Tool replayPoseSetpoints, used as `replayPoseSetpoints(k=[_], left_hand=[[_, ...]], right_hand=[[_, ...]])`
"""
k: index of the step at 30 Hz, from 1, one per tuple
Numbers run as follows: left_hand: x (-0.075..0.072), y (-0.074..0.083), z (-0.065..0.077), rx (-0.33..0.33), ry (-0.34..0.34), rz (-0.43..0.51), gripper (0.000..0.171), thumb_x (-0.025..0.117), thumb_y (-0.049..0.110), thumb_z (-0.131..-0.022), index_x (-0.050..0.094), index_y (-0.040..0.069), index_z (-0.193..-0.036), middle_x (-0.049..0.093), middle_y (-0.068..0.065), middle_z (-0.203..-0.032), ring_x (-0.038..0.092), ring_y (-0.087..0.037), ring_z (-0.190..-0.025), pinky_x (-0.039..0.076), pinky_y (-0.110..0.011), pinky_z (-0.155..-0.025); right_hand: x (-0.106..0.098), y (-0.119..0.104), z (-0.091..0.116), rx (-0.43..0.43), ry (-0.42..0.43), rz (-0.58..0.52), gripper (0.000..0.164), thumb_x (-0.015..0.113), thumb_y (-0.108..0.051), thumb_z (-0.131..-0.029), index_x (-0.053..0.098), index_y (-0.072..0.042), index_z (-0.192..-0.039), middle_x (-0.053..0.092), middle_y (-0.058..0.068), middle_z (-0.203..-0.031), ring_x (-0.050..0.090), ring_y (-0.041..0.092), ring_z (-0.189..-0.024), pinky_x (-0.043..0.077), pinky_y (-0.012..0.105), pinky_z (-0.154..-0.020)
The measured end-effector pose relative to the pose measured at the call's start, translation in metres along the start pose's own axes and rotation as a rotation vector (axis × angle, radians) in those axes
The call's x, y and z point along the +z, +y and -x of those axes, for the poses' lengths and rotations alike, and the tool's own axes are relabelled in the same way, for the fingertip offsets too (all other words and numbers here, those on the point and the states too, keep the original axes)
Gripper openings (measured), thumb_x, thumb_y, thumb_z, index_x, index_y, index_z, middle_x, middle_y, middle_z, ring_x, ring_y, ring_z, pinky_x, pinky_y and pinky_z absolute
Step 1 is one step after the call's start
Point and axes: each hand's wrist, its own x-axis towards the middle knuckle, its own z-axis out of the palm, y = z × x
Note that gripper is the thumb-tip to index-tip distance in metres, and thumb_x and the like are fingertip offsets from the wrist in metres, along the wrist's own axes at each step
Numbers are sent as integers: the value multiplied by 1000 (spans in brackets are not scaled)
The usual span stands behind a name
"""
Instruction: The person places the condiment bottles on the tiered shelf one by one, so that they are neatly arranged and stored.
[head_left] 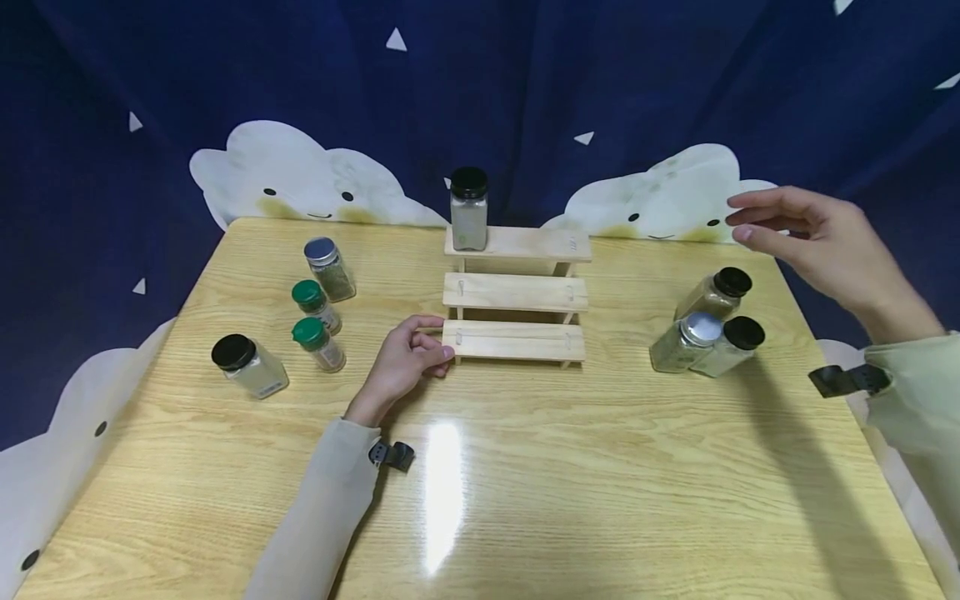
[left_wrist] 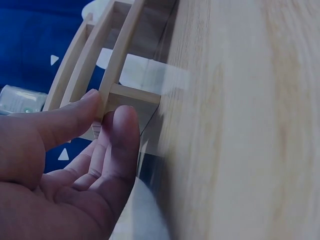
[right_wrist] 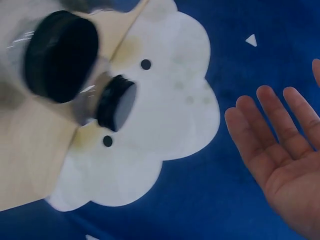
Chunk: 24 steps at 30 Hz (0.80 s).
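Observation:
A three-step wooden rack stands at the back middle of the table. My left hand pinches the left end of its lowest step between thumb and fingers, as the left wrist view shows close up. On the top step, at the left, stands a spice jar with a black lid. My right hand is raised at the right, its fingers loosely bent around nothing. Below it are two black-lidded jars, one brownish and one pale, and beside them a silver-lidded jar.
On the left side stand a silver-lidded jar, two small green-lidded shakers and a black-lidded jar. A dark blue curtain with white clouds hangs behind the table.

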Motion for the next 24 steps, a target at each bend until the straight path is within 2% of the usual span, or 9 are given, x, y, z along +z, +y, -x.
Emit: replayPoseSetpoints(k=[12,17,24], left_hand=[[0,0,1,-8,5,-2,49,71,-12,-100,53,-9,-146,70,-12,-91,70,-18,-73,66,-27,-71],[1,-2,1,-16,9,-6,49,71,-12,-100,54,-8,-146,71,-11,-91,70,-19,-74,66,-27,-71],[1,-2,1,-3,7,3,48,70,-12,-101,53,-9,-145,71,-12,-92,70,-18,-74,66,-26,-71]], right_hand=[[5,45,26,55,-40,-7,43,72,-30,-109,64,-16,-149,67,-31,-115,63,-11,-102,43,3,-80],[8,62,39,51,-59,-55,41,72,-21,-109,64,-12,-148,68,-29,-121,65,-9,-104,46,3,-82],[16,81,53,94,-69,-63,48,74,-28,-108,61,-9,-151,66,-24,-129,63,-5,-107,46,5,-81]])
